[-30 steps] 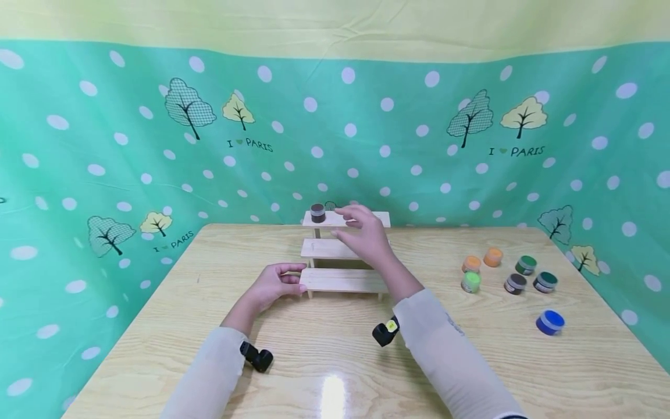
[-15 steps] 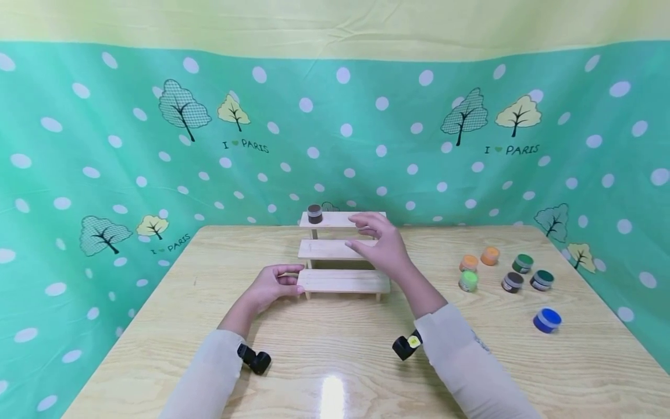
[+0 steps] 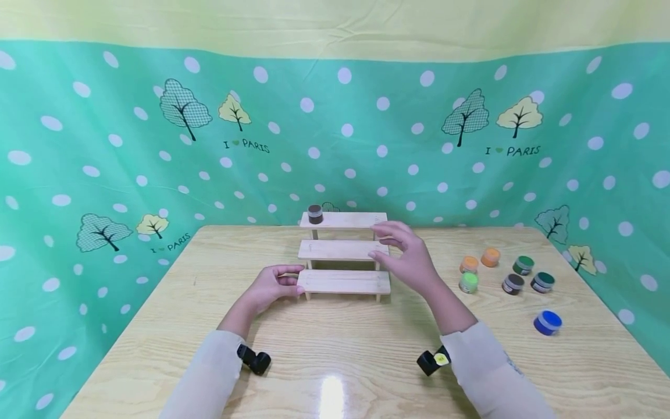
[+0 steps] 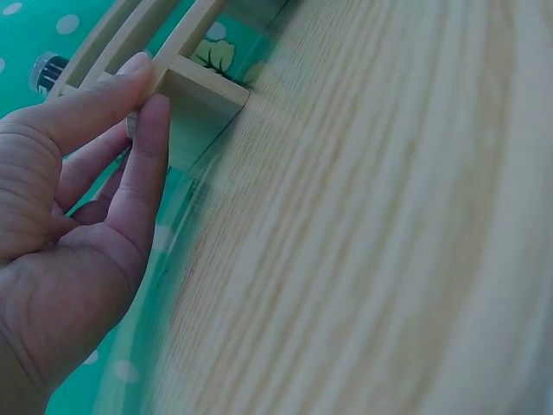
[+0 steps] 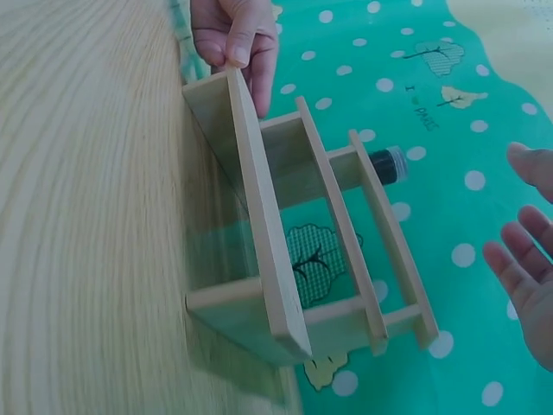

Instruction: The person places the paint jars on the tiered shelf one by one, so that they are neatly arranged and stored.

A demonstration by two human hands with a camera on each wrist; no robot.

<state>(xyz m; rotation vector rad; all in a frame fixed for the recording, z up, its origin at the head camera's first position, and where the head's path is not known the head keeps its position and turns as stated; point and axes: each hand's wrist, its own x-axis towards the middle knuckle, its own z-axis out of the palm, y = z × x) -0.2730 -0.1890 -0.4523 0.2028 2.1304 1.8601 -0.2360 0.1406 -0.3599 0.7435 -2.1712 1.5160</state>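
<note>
A three-tier wooden display stand point(image 3: 342, 282) stands on the table, stepping up toward the back. At the left end of its lowest tier, my left hand point(image 3: 273, 285) pinches the board, thumb on top and fingers below, as the left wrist view also shows. A small dark-brown paint jar point(image 3: 315, 214) sits upright at the left of the top tier. My right hand point(image 3: 410, 259) hovers by the stand's right end, fingers loosely bent and apart, holding nothing. In the right wrist view, the right hand point(image 5: 529, 268) is partly cut off by the frame edge.
Several paint jars stand at the right of the wooden table point(image 3: 335, 337): two orange point(image 3: 491, 257), a light-green jar point(image 3: 469, 282), two dark-green point(image 3: 523, 265), a dark-brown jar point(image 3: 513, 284) and a blue jar point(image 3: 548, 322) nearer the front. A polka-dot cloth point(image 3: 282, 116) hangs behind.
My right hand has drawn back to the right and a little down, from over the top tier to beside the stand's right end. The left hand keeps its grip on the stand.
</note>
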